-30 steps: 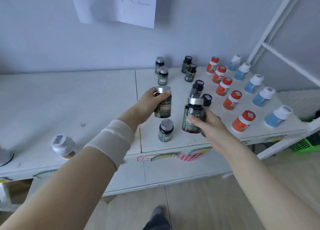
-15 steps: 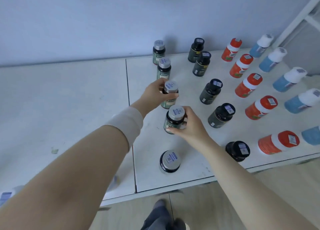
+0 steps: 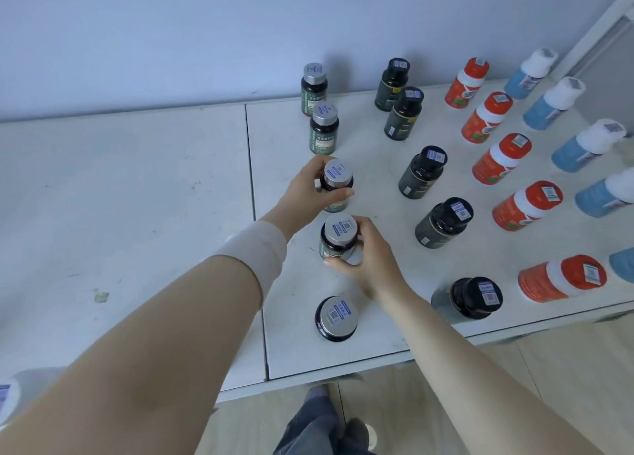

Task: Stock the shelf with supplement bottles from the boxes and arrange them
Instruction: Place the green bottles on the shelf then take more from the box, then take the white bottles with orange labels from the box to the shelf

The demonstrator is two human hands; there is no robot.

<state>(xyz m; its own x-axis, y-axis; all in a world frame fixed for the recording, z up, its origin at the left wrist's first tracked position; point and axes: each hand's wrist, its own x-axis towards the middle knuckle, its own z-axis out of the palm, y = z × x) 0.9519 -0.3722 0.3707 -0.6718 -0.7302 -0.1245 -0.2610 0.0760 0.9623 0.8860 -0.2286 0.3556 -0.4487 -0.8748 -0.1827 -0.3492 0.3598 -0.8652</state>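
Note:
On the white shelf top (image 3: pixel 144 187) stands a column of dark green bottles with silver caps. My left hand (image 3: pixel 308 194) grips the third silver-capped bottle (image 3: pixel 338 180) in that column. My right hand (image 3: pixel 368 259) grips the fourth silver-capped bottle (image 3: pixel 339 237) just in front of it. Both bottles stand upright on the shelf. A fifth silver-capped bottle (image 3: pixel 336 317) stands free near the front edge. Two more silver-capped bottles (image 3: pixel 324 129) stand behind, near the wall.
To the right run columns of black-capped bottles (image 3: pixel 425 171), red-capped orange bottles (image 3: pixel 501 158) and white-capped blue bottles (image 3: pixel 583 149). A white frame post (image 3: pixel 597 19) rises at the far right. Another bottle (image 3: pixel 7 399) peeks in at the lower left. The wall (image 3: pixel 171 43) backs the shelf.
Both hands have lowered their bottles from the air onto the shelf, into the silver-capped column. The camera has tilted down and come closer.

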